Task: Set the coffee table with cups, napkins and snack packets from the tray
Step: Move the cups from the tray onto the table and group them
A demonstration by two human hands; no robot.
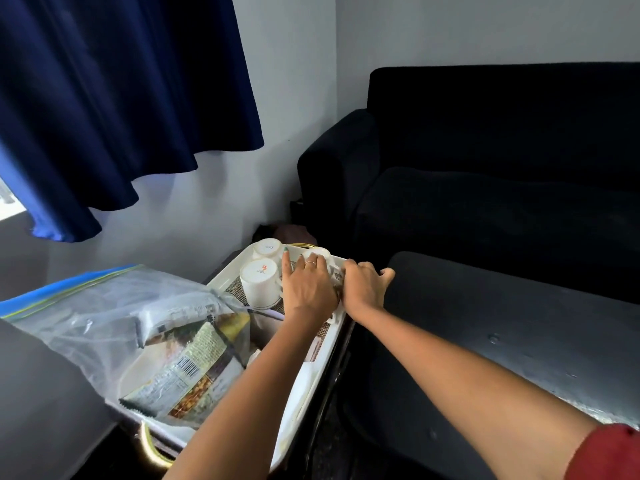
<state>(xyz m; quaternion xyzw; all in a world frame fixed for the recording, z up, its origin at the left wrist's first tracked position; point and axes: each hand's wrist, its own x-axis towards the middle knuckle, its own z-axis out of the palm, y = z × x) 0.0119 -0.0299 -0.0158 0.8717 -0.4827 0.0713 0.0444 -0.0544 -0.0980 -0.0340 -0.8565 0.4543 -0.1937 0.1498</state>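
A: The room is dim: a dark blue curtain [114, 98] hangs over a pale wall on the left, a black sofa [485, 161] fills the right. What sits low on the left?

B: A clear zip bag [114, 317] holding the snack packets [187, 368], lying across the near end of the white tray [311, 382]. Napkins I cannot make out.

A: And the cups?

B: At the tray's far end, upside down. One cup [258, 284] stands left of the hands, a second cup [266, 247] behind it, and a third cup [320, 254] lies under the left hand [306, 289], whose fingers stretch flat over it, index finger pointing away. A handle shows below that hand; whose it is I cannot tell.

A: The right hand?

B: The right hand [363, 289] is just beside the left at the tray's right rim, fingers curled over something; whether cup or rim I cannot tell.

A: Which way must a cup travel?

B: Rightward, I judge. The dark bench [519, 341] lies right of the tray, and the right hand is nearer it.
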